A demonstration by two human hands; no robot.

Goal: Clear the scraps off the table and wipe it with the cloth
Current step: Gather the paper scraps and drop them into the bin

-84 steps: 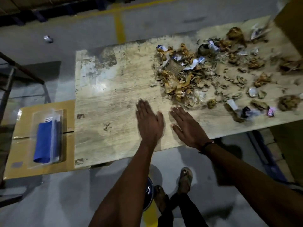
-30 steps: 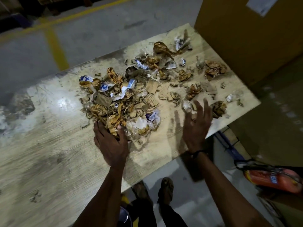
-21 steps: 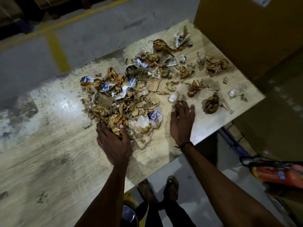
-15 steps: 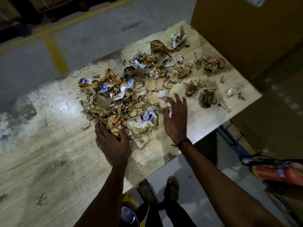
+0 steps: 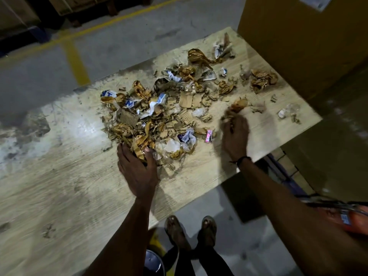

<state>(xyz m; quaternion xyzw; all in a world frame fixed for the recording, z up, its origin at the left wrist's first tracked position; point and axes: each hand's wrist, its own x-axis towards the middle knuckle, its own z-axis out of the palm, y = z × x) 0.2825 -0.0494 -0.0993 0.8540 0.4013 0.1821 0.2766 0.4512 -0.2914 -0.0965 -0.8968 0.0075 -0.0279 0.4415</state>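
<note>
Scraps (image 5: 159, 124) of brown cardboard and torn paper, too many to count, spread in one big heap over the middle and far part of one worn wooden table (image 5: 59, 192). Left hand (image 5: 137, 168) flat against the near edge of the heap, fingers straight, pressing on the pieces, nothing grasped. Right hand (image 5: 235, 134) to the right of the heap, fingers curled around one crumpled brown scrap (image 5: 238, 105). One small pink wrapper (image 5: 209, 135) flat on the table between the two hands. One clear plastic piece (image 5: 286, 111) near the right end, apart from the heap. One large cardboard box (image 5: 302, 36) standing beside the far right corner. Two sandalled feet (image 5: 191, 232) below the table edge. Cloth not seen.
</note>
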